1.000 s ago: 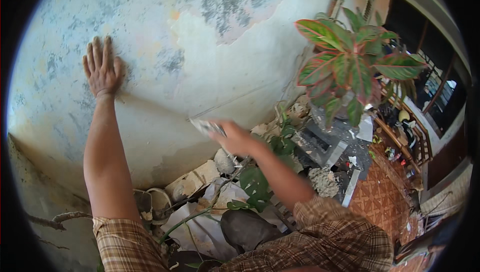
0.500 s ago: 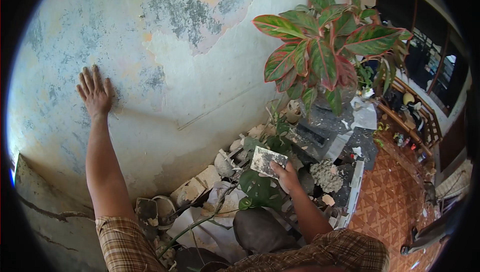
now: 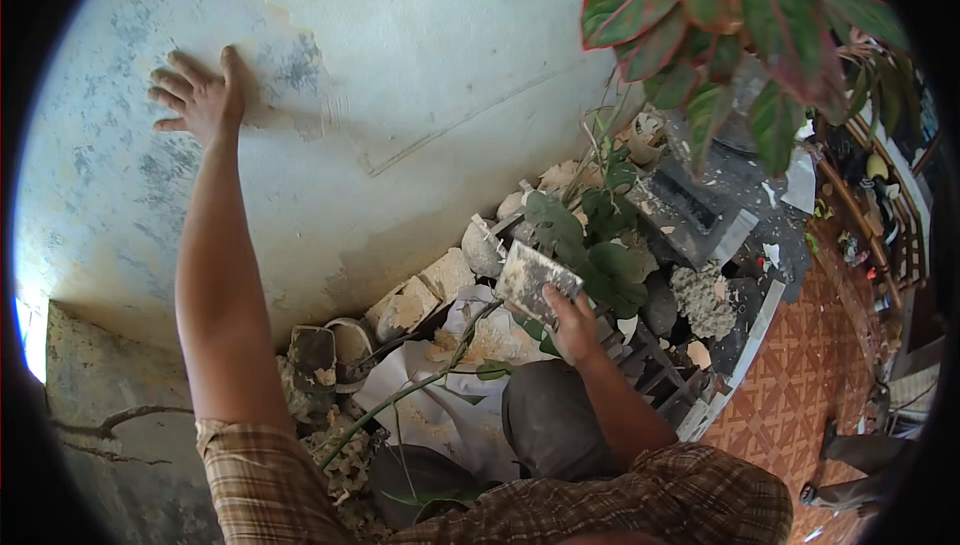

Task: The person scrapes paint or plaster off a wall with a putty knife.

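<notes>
My left hand (image 3: pixel 204 97) rests against the patchy, worn wall (image 3: pixel 440 65), its fingers spread and pointing left. Low in front of me, my right hand (image 3: pixel 574 329) grips the edge of a flat rectangular plate (image 3: pixel 525 280), pale and grey and smeared with what looks like plaster. The thumb lies over its face; the other fingers are hidden beneath. Under and beside the plate are large green leaves (image 3: pixel 612 275) and a long green stem (image 3: pixel 385 419).
Rubble and broken blocks (image 3: pixel 420 295) line the wall's foot beside a round container (image 3: pixel 350 345). A red-edged potted plant (image 3: pixel 740 5) stands at upper right, above a dark slab (image 3: pixel 690 210). Patterned tiles (image 3: pixel 780 375) lie to the right, where another person's legs (image 3: pixel 860 470) show.
The view has tipped lower, so the wall and plant sit higher in it. On the wall, my left hand's fingers have turned from pointing up toward the left. The plate stays in my right hand.
</notes>
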Tool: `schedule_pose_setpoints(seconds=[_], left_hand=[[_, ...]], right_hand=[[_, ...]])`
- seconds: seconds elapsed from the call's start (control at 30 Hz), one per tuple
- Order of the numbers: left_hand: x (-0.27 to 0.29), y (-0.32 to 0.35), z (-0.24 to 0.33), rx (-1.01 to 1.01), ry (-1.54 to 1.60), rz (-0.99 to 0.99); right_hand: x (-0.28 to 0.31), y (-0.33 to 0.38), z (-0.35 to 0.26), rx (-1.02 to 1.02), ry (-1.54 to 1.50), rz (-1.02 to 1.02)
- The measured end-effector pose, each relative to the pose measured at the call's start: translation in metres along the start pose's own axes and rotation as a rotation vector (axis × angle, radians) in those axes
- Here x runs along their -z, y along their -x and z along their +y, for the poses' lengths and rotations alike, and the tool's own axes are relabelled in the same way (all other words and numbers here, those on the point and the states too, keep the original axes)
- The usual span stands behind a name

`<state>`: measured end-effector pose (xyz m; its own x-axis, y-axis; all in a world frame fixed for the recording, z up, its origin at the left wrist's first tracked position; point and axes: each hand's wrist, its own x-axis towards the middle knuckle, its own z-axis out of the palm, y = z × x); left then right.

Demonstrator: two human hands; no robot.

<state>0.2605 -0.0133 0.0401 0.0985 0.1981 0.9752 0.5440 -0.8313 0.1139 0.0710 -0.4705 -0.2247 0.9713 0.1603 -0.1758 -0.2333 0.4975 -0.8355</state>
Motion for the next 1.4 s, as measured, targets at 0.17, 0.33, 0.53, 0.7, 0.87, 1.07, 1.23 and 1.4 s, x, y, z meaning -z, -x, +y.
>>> schedule_pose_setpoints(seconds=[0.17,0.33,0.53,0.7,0.87,1.07,1.23,1.4], left_hand=[[0.009,0.005,-0.005,-0.228,0.165,0.146],[0.01,0.005,-0.009,-0.201,0.165,0.121],[0.008,0.014,-0.011,-0.204,0.103,0.082],[0.007,0.014,-0.013,-0.175,0.121,0.142],[0.006,0.014,-0.006,-0.148,0.227,0.166],[0.005,0.014,-0.01,-0.125,0.249,0.174],[0.013,0.018,-0.004,-0.113,0.201,0.099],[0.013,0.017,-0.005,-0.102,0.183,0.065]], right_hand=[[-0.006,-0.033,0.002,0.012,-0.086,-0.074],[-0.022,-0.06,0.03,-0.023,-0.168,-0.019],[-0.069,-0.059,0.011,0.112,0.003,-0.118],[-0.069,-0.078,0.0,0.21,0.108,-0.203],[-0.081,-0.121,-0.056,0.349,0.319,-0.202],[-0.132,-0.183,-0.152,0.703,0.871,-0.22],[-0.199,-0.248,-0.216,0.969,0.664,-0.311],[-0.235,-0.313,-0.269,1.083,0.79,-0.168]])
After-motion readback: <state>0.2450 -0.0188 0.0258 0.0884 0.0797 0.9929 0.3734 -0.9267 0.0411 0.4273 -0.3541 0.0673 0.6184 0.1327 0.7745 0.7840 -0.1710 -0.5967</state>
